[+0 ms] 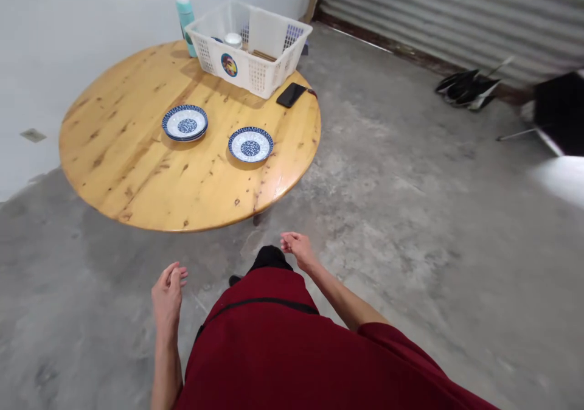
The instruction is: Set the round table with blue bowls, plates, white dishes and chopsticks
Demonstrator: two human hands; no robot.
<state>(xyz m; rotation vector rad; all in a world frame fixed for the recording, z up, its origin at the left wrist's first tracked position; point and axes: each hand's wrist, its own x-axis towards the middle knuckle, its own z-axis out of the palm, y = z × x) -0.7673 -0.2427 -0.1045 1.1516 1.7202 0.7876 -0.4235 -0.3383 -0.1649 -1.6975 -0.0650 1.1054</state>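
My left hand (pixel 168 291) hangs in the air at my side, short of the table's near edge, with fingers loosely bent and nothing in it. In front of my body my right hand (pixel 298 249) is also off the table and holds nothing, its fingers relaxed. On the round wooden table (pixel 123 173) lies a small stack of blue-and-white plates (pixel 185 122). To its right, nearer the table's right edge, is another blue-and-white plate (pixel 250 145). Neither hand touches a plate.
Toward the back of the table stands a white plastic basket (pixel 249 72) holding a white round item and brown sticks. A turquoise bottle (pixel 186 24) is behind its left side; a black phone (pixel 291 95) lies at its right. Umbrellas (pixel 468 89) rest on the floor by the shutter.
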